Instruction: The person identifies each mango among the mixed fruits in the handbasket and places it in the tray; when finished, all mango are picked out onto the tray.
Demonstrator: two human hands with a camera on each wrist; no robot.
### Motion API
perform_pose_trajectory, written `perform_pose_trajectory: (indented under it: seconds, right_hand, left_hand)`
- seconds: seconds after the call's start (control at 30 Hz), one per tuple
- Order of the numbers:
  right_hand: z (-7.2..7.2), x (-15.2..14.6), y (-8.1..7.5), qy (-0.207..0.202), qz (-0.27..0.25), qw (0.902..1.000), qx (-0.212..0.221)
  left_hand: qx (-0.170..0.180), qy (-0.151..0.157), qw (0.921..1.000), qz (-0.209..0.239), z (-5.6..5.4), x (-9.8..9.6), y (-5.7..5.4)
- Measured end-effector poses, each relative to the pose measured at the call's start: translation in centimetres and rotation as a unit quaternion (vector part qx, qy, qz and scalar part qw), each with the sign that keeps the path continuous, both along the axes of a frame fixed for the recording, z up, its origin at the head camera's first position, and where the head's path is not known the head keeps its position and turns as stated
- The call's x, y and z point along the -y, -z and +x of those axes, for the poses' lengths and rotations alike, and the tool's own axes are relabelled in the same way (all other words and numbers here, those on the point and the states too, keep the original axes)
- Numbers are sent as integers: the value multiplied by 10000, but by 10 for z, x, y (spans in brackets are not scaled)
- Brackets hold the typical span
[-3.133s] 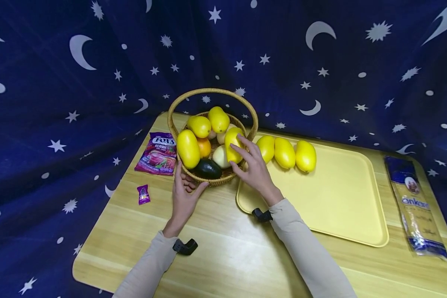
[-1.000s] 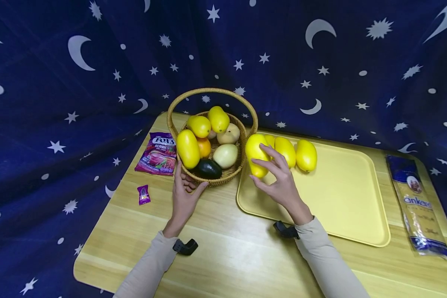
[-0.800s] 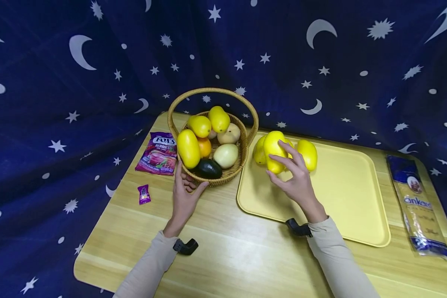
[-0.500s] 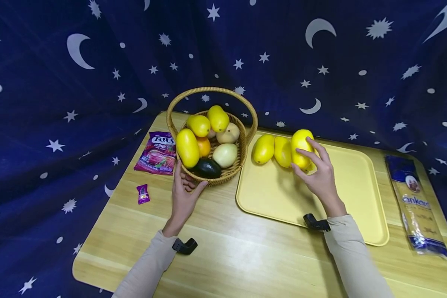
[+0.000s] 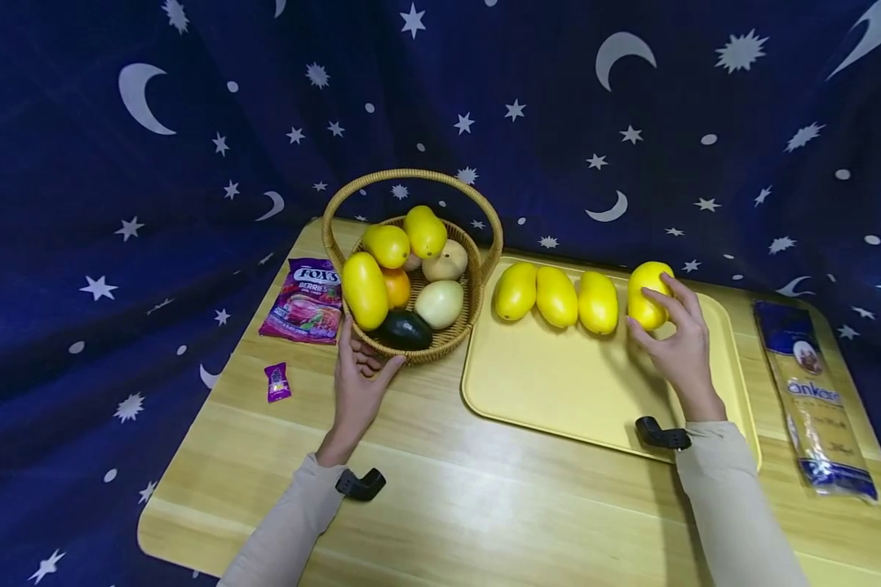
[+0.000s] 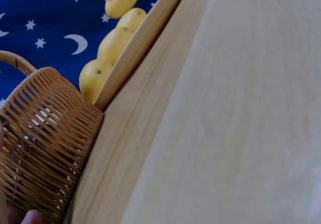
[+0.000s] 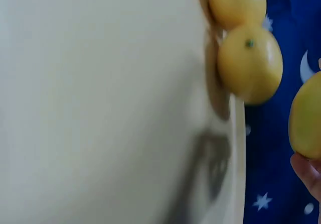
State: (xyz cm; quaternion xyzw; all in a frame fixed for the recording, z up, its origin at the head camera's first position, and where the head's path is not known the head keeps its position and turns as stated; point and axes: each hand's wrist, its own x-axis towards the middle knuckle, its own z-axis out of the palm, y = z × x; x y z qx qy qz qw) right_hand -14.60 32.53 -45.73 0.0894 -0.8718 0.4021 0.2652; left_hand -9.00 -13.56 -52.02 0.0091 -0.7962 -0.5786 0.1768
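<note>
Basket (image 5: 444,349) & tray (image 5: 558,379) on wood tbl (image 5: 477,497), starry cloth (image 5: 543,49) behind.

Outfit: beige + blk, L & R

L fingers (image 5: 346,342) & R fingers (image 5: 684,300) bare. Well back of them, L sleeve (image 5: 285,526) & R sleeve (image 5: 734,505): long, plain lt beige, creased twd wrist end. Btwn, thumb side, L wrist unit (image 5: 363,484) & R wrist unit (image 5: 663,434): both blk, chunky, bent, strapped on.

Glare whitens the table (image 5: 477,505), while blurred shadows smudge the tray (image 7: 90,83) in the right wrist view.
</note>
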Motion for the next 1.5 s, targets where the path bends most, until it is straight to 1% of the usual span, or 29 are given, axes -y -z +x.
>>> perform_pose_trajectory:
  seconds: [0.13,0.2,0.3,0.53,0.73,0.9,1.13,1.2,1.3,1.4,1.5]
  right_hand:
    - [-2,-13,4,182,146,9980,595]
    - [-4,-18,6,199,261,9959,842]
    - [-6,-21,9,111,398,9934,1074]
    - [-11,-22,18,-127,651,9900,1248]
    - [-10,-24,24,-210,808,9848,1522]
    - [-8,-24,25,-271,821,9840,1559]
    - [-6,-23,24,-239,802,9821,1690]
    - [-6,-22,24,-247,819,9820,1685]
    - [-3,-21,22,-182,861,9843,1528]
    - [0,-16,17,-31,871,9903,1080]
    - [2,-6,7,80,795,9952,568]
  left_hand:
    - [-17,8,10000,-16,0,1,0]
    - [-35,9,10000,-21,0,1,0]
    - [-51,4,10000,-31,0,2,0]
    - [-61,-8,10000,-25,0,1,0]
    - [-104,8,9999,-20,0,0,0]
    - [-85,-15,10000,2,0,0,-1]
    - [-94,-43,9999,12,1,0,0]
    - [-109,-54,9999,-1,1,0,0]
    - [-128,-52,9999,-6,1,0,0]
    - [-140,-35,9999,-7,1,0,0]
    - [-141,-35,9999,-16,1,1,-1]
